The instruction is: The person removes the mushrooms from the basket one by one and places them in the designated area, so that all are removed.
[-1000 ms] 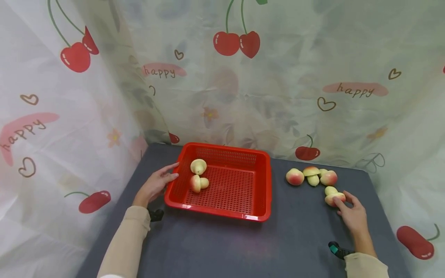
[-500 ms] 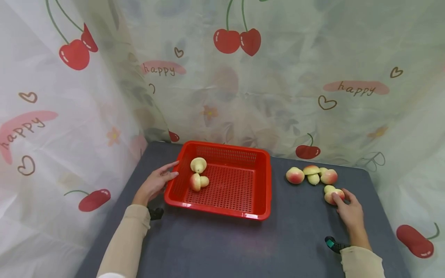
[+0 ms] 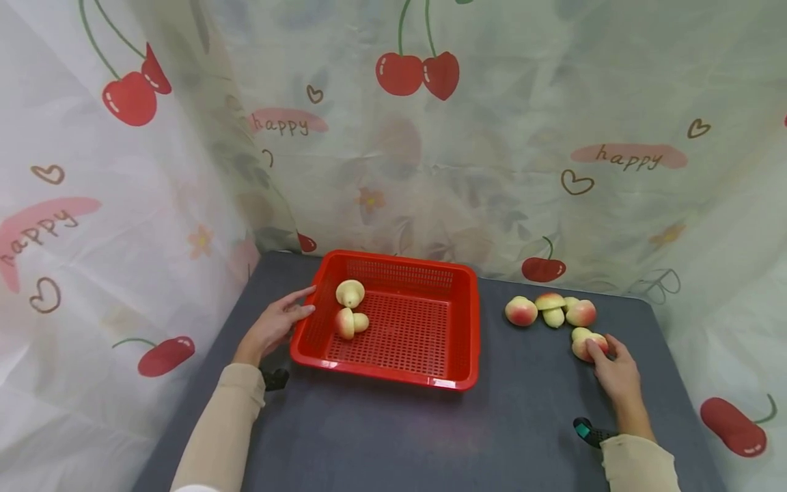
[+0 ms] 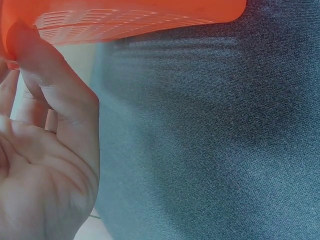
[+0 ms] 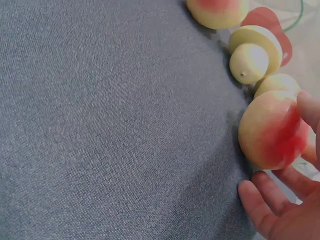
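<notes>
At the left end of a red plastic basket (image 3: 393, 377), my left hand (image 3: 273, 329) holds the rim. In the left wrist view its thumb (image 4: 52, 70) lies against the basket's edge. Two toy mushrooms, one cream side up (image 3: 350, 294) and one on its side (image 3: 346, 324), lie in the basket's left part. On the right, my right hand (image 3: 619, 377) pinches a toy mushroom (image 3: 584, 345) with a red-blushed cap. Its thumb (image 5: 309, 111) is on the cap in the right wrist view, with fingers round the other side.
Behind the right hand stand more toy mushrooms: one cap up (image 3: 521, 311), one with its stem forward (image 3: 551, 311) and one on its side (image 3: 582, 313). The dark grey table (image 3: 393, 437) is bounded by a printed curtain (image 3: 467, 205) at back and sides.
My right hand has shifted slightly left with its fingers on the mushroom, which has moved a little left too. The left hand and basket stay put.
</notes>
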Demonstrator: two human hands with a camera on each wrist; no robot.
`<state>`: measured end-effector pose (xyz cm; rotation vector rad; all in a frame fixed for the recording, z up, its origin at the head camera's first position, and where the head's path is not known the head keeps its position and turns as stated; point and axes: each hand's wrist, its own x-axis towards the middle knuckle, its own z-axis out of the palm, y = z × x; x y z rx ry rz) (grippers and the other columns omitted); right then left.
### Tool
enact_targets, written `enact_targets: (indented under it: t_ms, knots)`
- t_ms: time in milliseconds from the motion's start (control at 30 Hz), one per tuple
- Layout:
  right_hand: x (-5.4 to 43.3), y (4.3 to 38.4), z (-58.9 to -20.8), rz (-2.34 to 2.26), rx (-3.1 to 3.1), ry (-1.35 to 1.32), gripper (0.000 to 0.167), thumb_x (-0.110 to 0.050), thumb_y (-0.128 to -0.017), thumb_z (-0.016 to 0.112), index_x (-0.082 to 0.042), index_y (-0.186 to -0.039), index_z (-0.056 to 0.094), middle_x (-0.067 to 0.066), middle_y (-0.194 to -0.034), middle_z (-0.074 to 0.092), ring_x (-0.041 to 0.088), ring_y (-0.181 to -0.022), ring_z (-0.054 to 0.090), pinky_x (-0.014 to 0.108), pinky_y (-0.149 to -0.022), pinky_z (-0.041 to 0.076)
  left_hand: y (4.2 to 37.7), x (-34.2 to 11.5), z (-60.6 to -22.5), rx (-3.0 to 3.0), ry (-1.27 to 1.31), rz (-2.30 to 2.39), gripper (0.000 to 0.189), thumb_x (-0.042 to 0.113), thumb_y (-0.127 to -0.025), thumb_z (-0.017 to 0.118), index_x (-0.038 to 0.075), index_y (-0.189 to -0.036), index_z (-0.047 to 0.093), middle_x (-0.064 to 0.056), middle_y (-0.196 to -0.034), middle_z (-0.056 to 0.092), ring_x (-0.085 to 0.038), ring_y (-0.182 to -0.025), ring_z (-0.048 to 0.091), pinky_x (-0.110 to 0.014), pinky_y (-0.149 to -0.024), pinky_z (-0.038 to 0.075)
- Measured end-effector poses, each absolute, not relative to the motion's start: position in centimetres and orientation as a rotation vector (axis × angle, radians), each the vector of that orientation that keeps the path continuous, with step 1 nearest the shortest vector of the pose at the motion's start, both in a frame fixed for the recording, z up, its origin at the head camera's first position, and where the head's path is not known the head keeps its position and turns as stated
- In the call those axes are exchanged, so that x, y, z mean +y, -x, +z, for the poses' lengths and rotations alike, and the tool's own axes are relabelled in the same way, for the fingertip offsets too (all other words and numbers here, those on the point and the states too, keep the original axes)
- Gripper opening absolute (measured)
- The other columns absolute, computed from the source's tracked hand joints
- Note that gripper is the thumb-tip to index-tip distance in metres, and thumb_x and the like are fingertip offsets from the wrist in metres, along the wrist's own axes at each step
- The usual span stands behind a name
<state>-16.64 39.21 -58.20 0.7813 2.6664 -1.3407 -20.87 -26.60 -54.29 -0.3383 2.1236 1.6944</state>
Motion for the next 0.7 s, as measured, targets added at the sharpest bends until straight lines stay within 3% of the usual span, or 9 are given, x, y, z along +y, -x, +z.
enact_targets:
  t_ms: [67, 133, 200, 700]
  knots:
    - [39.1, 16.7, -58.0, -1.311, 2.675, -0.769, 0.085, -0.058, -0.103, 0.042, -0.003, -0.163, 0.016, 0.031, -0.163, 0.027, 0.047, -0.143, 0.04, 0.03, -0.095, 0.055, 20.8, -26.6, -54.3, 2.125, 0.35, 1.693, 0.063, 0.042, -0.098, 0.066, 0.041, -0.155, 0.04, -0.017, -0.138, 0.061, -0.028, -0.108, 0.073, -0.047, -0.084, 0.064]
    - [38.9, 16.8, -57.8, -1.276, 2.686, -0.756, 0.087, -0.058, -0.103, 0.041, -0.001, -0.162, 0.014, 0.032, -0.162, 0.026, 0.049, -0.147, 0.034, 0.051, -0.114, 0.043, 20.9, -26.6, -54.5, 2.126, 0.35, 1.692, 0.063, 0.042, -0.098, 0.066, 0.041, -0.155, 0.04, -0.017, -0.137, 0.061, -0.028, -0.108, 0.073, -0.047, -0.084, 0.064]
    - [38.8, 16.8, -57.6, -1.255, 2.699, -0.739, 0.088, -0.057, -0.104, 0.042, 0.002, -0.162, 0.012, 0.035, -0.161, 0.026, 0.051, -0.149, 0.028, 0.062, -0.122, 0.026, 20.9, -26.6, -54.5, 2.121, 0.355, 1.698, 0.063, 0.042, -0.097, 0.067, 0.042, -0.154, 0.04, -0.017, -0.137, 0.061, -0.027, -0.107, 0.073, -0.047, -0.084, 0.064]
    - [37.3, 16.8, -56.0, -0.865, 2.97, -0.528, 0.091, -0.055, -0.103, 0.045, 0.01, -0.158, 0.015, 0.046, -0.153, 0.021, 0.063, -0.141, 0.018, 0.072, -0.117, 0.013, 20.9, -26.7, -54.6, 2.129, 0.356, 1.699, 0.062, 0.042, -0.097, 0.068, 0.041, -0.154, 0.042, -0.016, -0.132, 0.062, -0.026, -0.103, 0.073, -0.046, -0.085, 0.064]
